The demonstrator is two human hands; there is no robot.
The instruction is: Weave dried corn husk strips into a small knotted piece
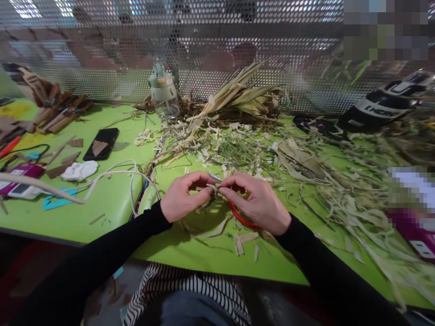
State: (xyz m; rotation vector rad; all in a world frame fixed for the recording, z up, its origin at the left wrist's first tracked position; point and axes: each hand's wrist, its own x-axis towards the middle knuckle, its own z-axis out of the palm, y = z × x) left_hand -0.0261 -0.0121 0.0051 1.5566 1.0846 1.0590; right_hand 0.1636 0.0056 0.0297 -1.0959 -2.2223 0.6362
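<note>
My left hand and my right hand meet over the green table, thumbs and forefingers pinched on a small piece of woven dried leaf between them. Both hands are closed on it. Beneath my right hand curves the red handle of what looks like scissors, with a metal blade showing just beyond the fingertips. Loose pale strips lie on the table below the hands. Fine detail of the piece is hidden by my fingers.
Beyond my hands lie green shreds and a bundle of dried husks. A clear bottle stands behind, a dark bottle at right. Leftward are a phone, white cable, crumpled tissue and brown rolls.
</note>
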